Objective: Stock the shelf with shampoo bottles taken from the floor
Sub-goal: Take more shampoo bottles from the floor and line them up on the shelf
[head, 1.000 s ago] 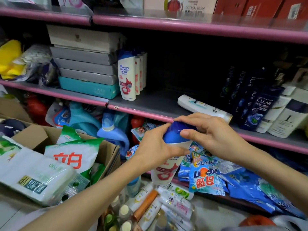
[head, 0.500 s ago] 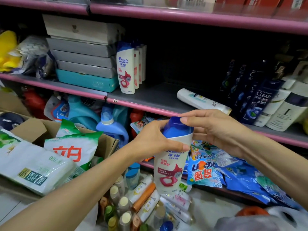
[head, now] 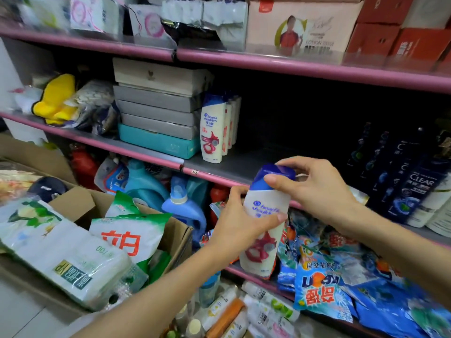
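A: Bottle [head: 264, 223] has risen since a moment ago, now level with the shelf edge [head: 214, 178].
B: Left hand [head: 240, 224] wraps its body, right hand [head: 314, 191] pinches the cap. Placement beside the standing row [head: 219, 128] looks next.

One view only, worn on the head, looking forward and slightly down from close range. It faces the shelf [head: 244, 167] almost square on, angled a little to the right, so the pink edges run downhill across the frame. Both forearms reach in from the bottom edge. The wide lens bends the corners, and the floor [head: 22, 313] shows at lower left, right beneath the camera.
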The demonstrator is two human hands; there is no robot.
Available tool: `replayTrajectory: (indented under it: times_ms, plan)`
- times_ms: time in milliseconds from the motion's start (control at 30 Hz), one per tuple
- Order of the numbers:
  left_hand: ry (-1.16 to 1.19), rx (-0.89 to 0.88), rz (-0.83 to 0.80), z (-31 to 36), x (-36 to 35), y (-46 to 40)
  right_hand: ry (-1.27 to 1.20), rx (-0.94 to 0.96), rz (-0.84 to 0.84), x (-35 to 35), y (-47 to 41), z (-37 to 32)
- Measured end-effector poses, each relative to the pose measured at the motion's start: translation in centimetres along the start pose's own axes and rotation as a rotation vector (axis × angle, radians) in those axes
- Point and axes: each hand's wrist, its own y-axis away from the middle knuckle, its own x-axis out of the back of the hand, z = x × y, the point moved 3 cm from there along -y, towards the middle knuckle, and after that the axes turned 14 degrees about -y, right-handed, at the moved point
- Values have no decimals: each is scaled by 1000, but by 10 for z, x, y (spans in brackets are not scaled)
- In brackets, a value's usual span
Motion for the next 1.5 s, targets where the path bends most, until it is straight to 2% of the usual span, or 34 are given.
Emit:
replayTrajectory:
  times_ms: [167,267,500,733,900,1033,1200,1267,1367,1433,1500]
  plan:
    - [-247,-51,384,-4,13,-36,0,129,126,-19,-60,-30]
    - [-294,-50,478,5,39,-83,49,245,157,-38,-100,-50]
    - [-383,-10,485,-6,105,-180,72,305,144,-81,-182,-47]
    - [-490,-7,451,-39,113,-213,64,261,131,-102,-227,-11]
    - [-516,48,422,-55,110,-215,73,204,67,-112,-235,1]
    - [-520,71,427,-58,113,-215,-49,154,47,-120,-227,12]
    - [-522,92,396,-58,116,-217,-72,10,-82,-134,-203,61]
    - [-534,103,398,-57,114,-218,-175,-44,-115,-137,-195,80]
    - [-551,98,433,-57,112,-218,-288,-91,17,-137,-199,97]
    - [-560,89,446,-58,112,-219,-222,-74,142,-132,-212,100]
    - [-552,67,445,-60,113,-219,-156,-70,135,-129,-226,100]
